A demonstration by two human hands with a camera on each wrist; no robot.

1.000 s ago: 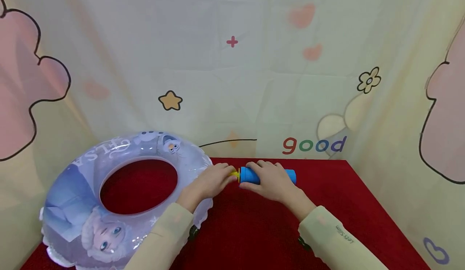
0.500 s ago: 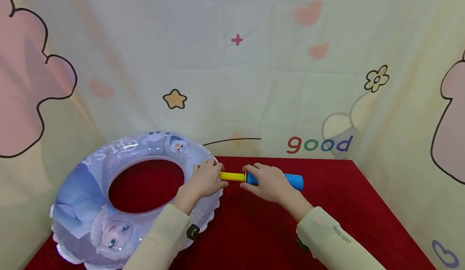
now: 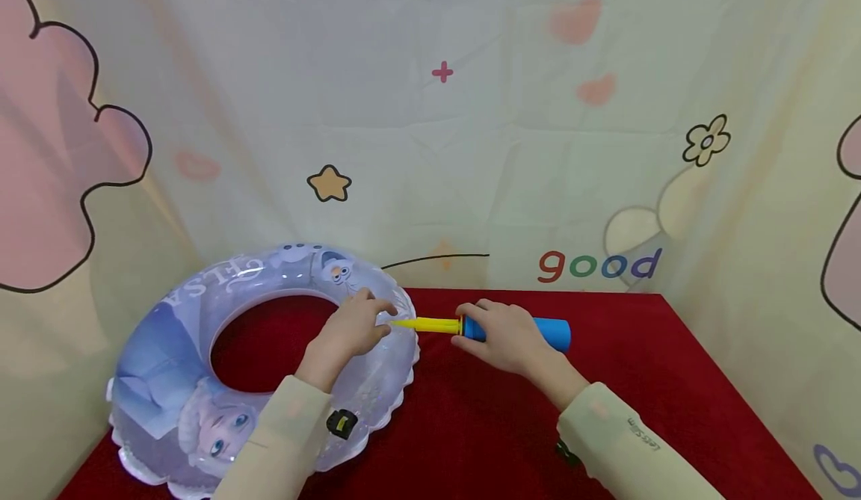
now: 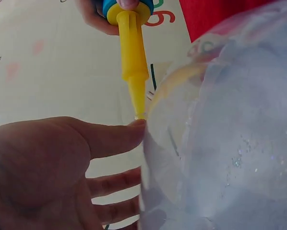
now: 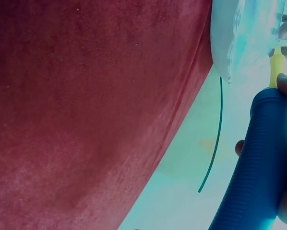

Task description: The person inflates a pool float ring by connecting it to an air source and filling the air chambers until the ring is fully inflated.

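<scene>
My right hand (image 3: 501, 335) grips the blue barrel of a hand air pump (image 3: 554, 333), which lies sideways with its tapering yellow nozzle (image 3: 433, 325) pointing left. In the left wrist view, one finger of that hand overlaps the nozzle's collar. My left hand (image 3: 350, 326) is at the nozzle's tip, its thumb and index finger apart. Seen from the left wrist, the thumb (image 4: 114, 139) reaches straight to the tip, while the other fingertips are hidden behind the inflated swim ring (image 4: 239, 143). This pale purple ring, printed with cartoon characters, stands leaning at the left in the head view.
A red cloth (image 3: 484, 425) covers the table. Behind and at both sides hangs a pale printed curtain (image 3: 403, 111), close to the table's back edge. The ring's lower part lies under my left forearm. A small black device (image 3: 341, 424) is at my left wrist.
My left hand has moved left along the nozzle, from near the collar to the tip, baring the yellow length. My right hand keeps its grip on the pump. The view has shifted slightly.
</scene>
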